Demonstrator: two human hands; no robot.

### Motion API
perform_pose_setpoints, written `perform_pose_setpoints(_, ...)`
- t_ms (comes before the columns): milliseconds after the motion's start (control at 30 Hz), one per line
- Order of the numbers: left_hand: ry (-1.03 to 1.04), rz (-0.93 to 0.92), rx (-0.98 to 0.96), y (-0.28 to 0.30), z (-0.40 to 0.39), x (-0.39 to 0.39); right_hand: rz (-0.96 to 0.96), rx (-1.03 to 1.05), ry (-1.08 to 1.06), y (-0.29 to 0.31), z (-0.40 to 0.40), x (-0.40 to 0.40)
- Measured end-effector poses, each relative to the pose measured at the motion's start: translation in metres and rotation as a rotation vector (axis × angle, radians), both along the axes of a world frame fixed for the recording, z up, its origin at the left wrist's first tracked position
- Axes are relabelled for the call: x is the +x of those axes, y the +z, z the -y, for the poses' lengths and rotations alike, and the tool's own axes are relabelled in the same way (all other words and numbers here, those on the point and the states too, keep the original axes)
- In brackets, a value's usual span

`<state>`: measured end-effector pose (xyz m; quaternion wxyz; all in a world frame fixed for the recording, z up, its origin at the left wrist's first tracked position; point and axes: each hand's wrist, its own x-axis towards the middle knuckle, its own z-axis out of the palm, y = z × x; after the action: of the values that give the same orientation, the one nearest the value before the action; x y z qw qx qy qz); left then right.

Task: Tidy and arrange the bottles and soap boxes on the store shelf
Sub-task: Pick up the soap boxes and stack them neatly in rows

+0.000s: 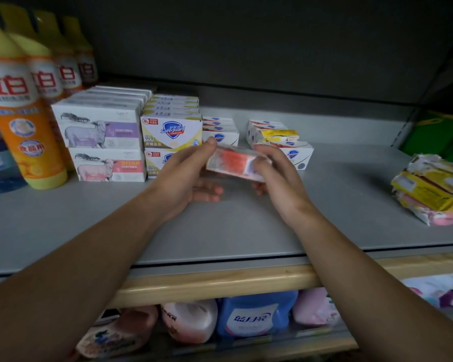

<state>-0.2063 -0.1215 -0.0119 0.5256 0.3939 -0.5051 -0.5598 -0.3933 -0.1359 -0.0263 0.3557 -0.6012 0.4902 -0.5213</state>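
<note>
A white soap box with a red-orange face [232, 163] is held above the grey shelf [246, 226], tilted and blurred. My left hand [188, 173] grips its left end, thumb on top. My right hand [275, 173] grips its right end. Behind them stand stacked Safeguard soap boxes [171, 131], a lower white stack [220, 130] and a loose group of white and yellow boxes [280, 139]. Sheep-print soap boxes [102, 142] are stacked at the left beside yellow-orange bottles [19, 105].
A messy pile of yellow and pink wrapped soaps [432, 189] lies at the shelf's right. Green packs [434, 131] stand at the far right. Below the wooden shelf edge [220, 283] sit pink and blue detergent jugs [254, 314].
</note>
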Motion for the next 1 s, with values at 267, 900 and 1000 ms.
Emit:
perform_pose_setpoints(267, -0.024, 0.015, -0.143, -0.003, -0.006, 0.001, -0.033, -0.124, 0.046, -0.001, -0.005, -0.001)
perform_pose_setpoints(900, 0.038, 0.131, -0.175, -0.001, -0.011, -0.001, -0.318, -0.442, -0.135, -0.006, -0.004, -0.007)
perform_pose_setpoints(1000, 0.220, 0.358, -0.194, -0.008, -0.008, -0.003, -0.430, -0.362, -0.156, -0.007, -0.001, -0.010)
